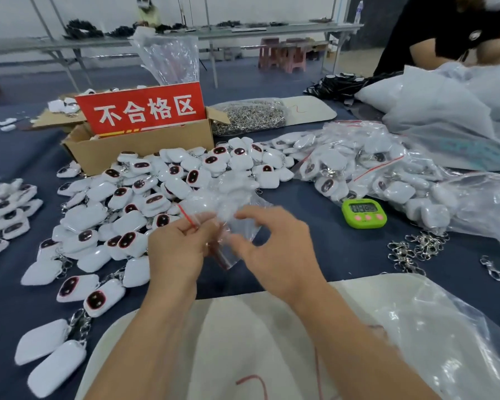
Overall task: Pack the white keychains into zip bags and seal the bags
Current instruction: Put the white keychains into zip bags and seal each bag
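Head view shows my left hand (176, 249) pinching the red-striped lip of a clear zip bag (228, 215) and my right hand (274, 252) pinching its other side, so I should pull the mouth wide before reaching for the white keychains (145, 192) heaped just beyond it

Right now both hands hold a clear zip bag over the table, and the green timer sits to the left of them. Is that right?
Not quite. The head view shows the green timer to the right of the hands, not the left. The rest stands: the left hand and the right hand both hold the clear zip bag over the table.
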`<move>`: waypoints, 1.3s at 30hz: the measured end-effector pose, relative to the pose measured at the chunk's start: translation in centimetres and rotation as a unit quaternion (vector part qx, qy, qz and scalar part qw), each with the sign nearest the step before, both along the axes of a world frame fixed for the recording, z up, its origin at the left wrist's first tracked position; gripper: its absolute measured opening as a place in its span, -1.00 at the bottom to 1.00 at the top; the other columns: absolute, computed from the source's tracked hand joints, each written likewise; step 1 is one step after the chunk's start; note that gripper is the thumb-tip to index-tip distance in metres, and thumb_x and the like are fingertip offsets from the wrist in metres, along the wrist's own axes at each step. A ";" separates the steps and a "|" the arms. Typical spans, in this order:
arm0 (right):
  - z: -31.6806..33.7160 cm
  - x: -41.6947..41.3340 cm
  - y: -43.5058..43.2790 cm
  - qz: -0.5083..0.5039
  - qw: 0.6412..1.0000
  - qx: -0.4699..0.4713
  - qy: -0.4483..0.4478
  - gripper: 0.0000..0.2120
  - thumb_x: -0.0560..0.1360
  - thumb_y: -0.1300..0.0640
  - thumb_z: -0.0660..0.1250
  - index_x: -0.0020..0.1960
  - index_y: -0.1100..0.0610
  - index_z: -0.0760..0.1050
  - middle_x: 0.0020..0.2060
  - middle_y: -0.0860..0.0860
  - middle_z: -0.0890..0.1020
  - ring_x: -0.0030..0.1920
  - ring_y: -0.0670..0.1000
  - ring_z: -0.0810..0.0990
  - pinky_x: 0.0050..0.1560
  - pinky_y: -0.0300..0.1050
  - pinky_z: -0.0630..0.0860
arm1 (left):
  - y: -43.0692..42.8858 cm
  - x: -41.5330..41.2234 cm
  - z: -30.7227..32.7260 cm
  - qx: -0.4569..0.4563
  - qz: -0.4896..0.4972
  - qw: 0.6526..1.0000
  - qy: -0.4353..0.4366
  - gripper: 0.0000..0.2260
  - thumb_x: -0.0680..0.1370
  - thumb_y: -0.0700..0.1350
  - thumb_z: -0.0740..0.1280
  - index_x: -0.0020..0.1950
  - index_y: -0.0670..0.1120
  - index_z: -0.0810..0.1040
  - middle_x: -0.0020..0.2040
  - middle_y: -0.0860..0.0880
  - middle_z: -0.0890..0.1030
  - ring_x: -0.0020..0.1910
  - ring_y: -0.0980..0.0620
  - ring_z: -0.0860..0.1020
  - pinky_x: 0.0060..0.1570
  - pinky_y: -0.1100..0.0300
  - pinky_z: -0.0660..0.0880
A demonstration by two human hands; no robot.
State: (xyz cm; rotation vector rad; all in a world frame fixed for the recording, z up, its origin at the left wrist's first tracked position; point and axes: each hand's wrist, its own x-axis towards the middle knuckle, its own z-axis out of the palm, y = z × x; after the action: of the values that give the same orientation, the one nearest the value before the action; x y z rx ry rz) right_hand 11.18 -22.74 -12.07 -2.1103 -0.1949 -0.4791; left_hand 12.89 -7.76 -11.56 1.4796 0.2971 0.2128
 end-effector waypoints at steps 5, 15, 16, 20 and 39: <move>-0.5 -0.2 1.5 0.093 0.990 0.047 0.097 -0.87 0.42 0.00 0.40 -0.08 -0.13 0.47 -0.38 -0.13 0.64 -0.40 -0.10 0.54 -0.31 -0.20 0.51 | -0.3 -0.7 0.1 0.120 0.002 0.992 -0.040 -0.93 0.36 -0.05 0.59 -0.26 0.07 0.74 -0.38 -0.02 0.70 -0.42 0.05 0.66 -0.40 0.23 0.58; -0.1 1.3 -1.1 -0.076 0.991 0.080 0.075 -0.80 0.60 0.16 0.31 -0.20 0.03 0.54 -0.36 -0.09 0.67 -0.32 0.04 0.62 -0.14 0.07 0.61 | -0.7 -0.7 0.4 0.091 -0.007 0.994 -0.066 -0.86 0.47 -0.23 0.53 -0.12 0.03 0.76 -0.31 0.01 0.73 -0.35 0.12 0.66 -0.29 0.34 0.57; -0.1 1.4 -1.2 -0.101 0.987 0.108 0.066 -0.81 0.61 0.12 0.31 -0.17 0.00 0.55 -0.35 -0.11 0.69 -0.31 0.01 0.63 -0.13 0.04 0.62 | -0.8 -0.8 0.3 0.140 0.031 0.986 -0.082 -0.83 0.45 -0.19 0.51 -0.12 0.11 0.74 -0.33 0.09 0.71 -0.37 0.17 0.65 -0.28 0.38 0.55; 0.2 1.1 -1.1 -0.087 0.981 0.167 0.051 -0.82 0.60 0.06 0.35 -0.17 -0.08 0.58 -0.37 -0.09 0.68 -0.40 -0.08 0.58 -0.28 -0.14 0.53 | -1.5 -2.3 0.8 0.274 0.091 0.940 -0.184 -0.77 0.40 -0.09 0.40 -0.11 0.26 0.67 -0.22 0.23 0.67 -0.19 0.15 0.63 -0.17 0.22 0.56; -1.5 3.8 -1.0 -0.023 0.942 0.264 0.207 -0.75 0.55 0.29 0.35 0.15 0.04 0.65 -0.01 -0.03 0.71 -0.13 -0.14 0.68 0.08 -0.10 0.67 | -1.7 -3.2 0.5 0.604 0.149 0.738 -0.261 -0.44 0.33 -0.43 0.26 0.23 -0.05 0.70 -0.32 0.05 0.56 -0.25 -0.09 0.52 0.15 0.02 0.33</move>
State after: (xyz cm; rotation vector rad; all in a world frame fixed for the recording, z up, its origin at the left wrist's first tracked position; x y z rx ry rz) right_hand 14.94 -23.78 -13.54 -1.6376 0.2093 -0.0851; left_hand 9.66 -9.49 -11.06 2.5477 -0.1387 1.2501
